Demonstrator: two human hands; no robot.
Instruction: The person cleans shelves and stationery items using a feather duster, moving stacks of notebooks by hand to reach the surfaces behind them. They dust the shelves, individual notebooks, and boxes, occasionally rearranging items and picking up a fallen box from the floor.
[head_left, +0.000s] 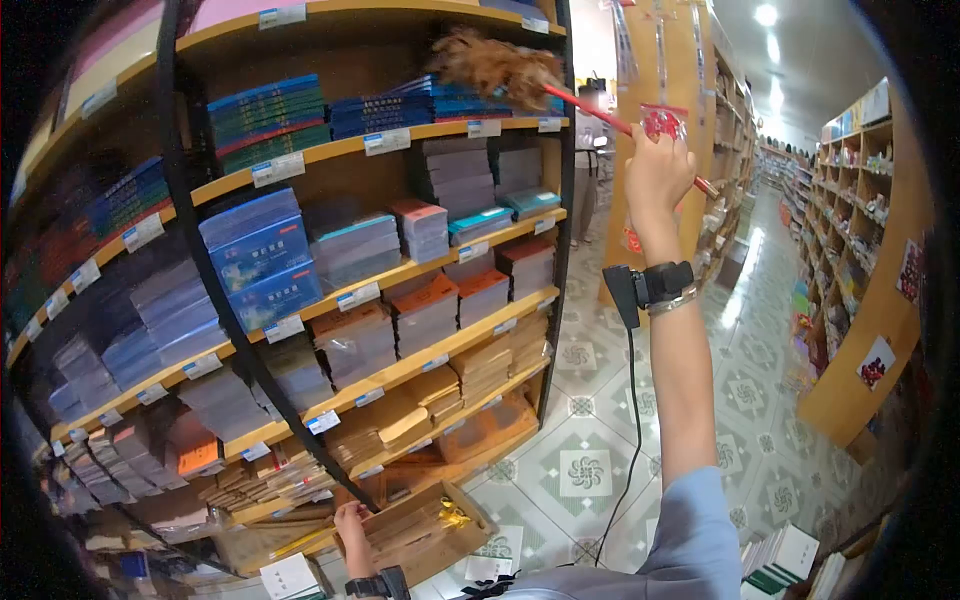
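My right hand is raised and closed around the red handle of a feather duster. The duster's brown feathers lie over the right end of an upper shelf, close above stacked blue books. Low at the left, my left hand has its fingers bent over the near left edge of an open cardboard box. A small yellow thing lies inside the box; its kind is too small to make out.
A wooden shelf unit with black posts carries stacked books, blue boxes, plastic-wrapped packs and brown envelopes. To the right, an aisle of patterned tiles runs between more shelves. A black cable hangs from my right wrist. White-covered books stand at lower right.
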